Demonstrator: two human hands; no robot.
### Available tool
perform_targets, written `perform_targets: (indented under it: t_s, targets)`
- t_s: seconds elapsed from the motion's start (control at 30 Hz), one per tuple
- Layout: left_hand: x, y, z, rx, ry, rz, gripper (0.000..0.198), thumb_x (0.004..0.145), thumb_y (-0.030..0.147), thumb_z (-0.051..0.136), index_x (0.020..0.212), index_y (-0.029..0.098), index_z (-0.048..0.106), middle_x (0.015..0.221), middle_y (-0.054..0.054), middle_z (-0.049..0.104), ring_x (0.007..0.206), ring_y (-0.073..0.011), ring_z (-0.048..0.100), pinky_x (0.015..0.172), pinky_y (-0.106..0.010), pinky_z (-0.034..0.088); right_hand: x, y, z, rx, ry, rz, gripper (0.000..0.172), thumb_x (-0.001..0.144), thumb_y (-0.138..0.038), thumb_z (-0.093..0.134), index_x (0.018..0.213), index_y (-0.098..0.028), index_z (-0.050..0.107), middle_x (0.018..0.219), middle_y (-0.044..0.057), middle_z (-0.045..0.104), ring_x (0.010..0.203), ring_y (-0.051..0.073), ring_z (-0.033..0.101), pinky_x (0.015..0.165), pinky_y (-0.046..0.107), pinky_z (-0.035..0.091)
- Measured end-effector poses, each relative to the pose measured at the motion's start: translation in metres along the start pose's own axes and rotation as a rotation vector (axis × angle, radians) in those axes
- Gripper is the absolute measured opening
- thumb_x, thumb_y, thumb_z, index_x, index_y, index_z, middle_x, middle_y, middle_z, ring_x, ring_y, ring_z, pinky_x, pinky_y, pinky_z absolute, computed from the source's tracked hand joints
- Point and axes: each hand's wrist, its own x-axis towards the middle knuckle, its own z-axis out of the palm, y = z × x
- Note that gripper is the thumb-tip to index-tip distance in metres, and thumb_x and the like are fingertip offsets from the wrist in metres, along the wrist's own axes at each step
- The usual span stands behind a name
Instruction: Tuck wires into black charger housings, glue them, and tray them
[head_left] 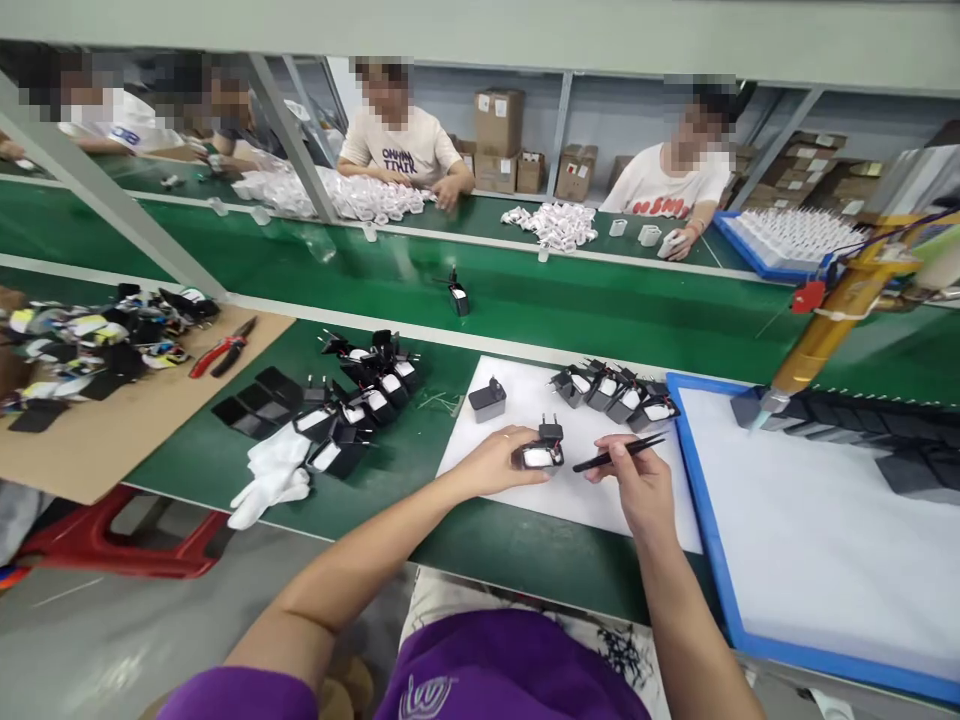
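green bench, white mat under black adapter; cartons stacked beyond

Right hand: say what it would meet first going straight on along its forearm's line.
Likely the cluster of black plug adapters on the white sheet, just beyond the right hand; its height is unclear.

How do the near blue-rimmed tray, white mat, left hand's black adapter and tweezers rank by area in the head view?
1. Blue-rimmed tray, cut off by frame
2. White mat
3. Black adapter, partly hidden
4. Tweezers, slim
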Motion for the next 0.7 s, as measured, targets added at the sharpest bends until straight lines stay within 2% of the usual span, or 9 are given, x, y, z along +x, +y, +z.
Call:
perform_targets:
  t_s: [0.1,0.23,0.4,0.7]
  targets:
    - [-0.002,-0.003,0.002,-0.022,-0.012,0.006,0.046,0.074,0.038,0.075,0.115,0.020,0.064,0.106,-0.006,0.068,0.090,-0.0201,0.062,0.075,-0.027,0.048,-0.004,-0.007,0.003,-0.082,-0.111,-0.110,0.021,0.079,-0.041,0.069,0.074,-0.020,0.068,0.072,0.003,0.063,0.057,0.016,0.063,0.056,0.032,0.055]
    - [-0.003,-0.008,0.003,-0.018,-0.013,0.037,0.050,0.070,0.038,0.078,0.115,0.020,0.064,0.109,-0.008,0.069,0.099,-0.0232,0.062,0.086,-0.031,0.048,-0.007,-0.013,0.006,-0.259,-0.228,-0.224,0.012,0.079,-0.032,0.070,0.073,-0.022,0.067,0.074,0.004,0.064,0.068,0.018,0.064,0.059,0.030,0.053]
    - [-0.003,-0.011,0.002,-0.022,-0.034,0.050,0.052,0.071,0.037,0.078,0.117,0.019,0.063,0.110,-0.009,0.068,0.104,-0.0242,0.062,0.092,-0.034,0.046,-0.010,-0.014,0.004,-0.374,-0.349,-0.190,0.008,0.081,-0.030,0.068,0.082,-0.022,0.069,0.072,0.002,0.067,0.062,0.016,0.064,0.057,0.028,0.051]
    - [-0.002,-0.008,-0.002,-0.036,-0.067,0.019,0.050,0.071,0.038,0.077,0.117,0.022,0.065,0.106,-0.007,0.068,0.099,-0.0223,0.064,0.088,-0.030,0.048,-0.012,-0.014,0.005,-0.348,-0.386,-0.238,0.011,0.084,-0.031,0.066,0.082,-0.023,0.073,0.070,0.003,0.070,0.057,0.016,0.064,0.054,0.029,0.051]
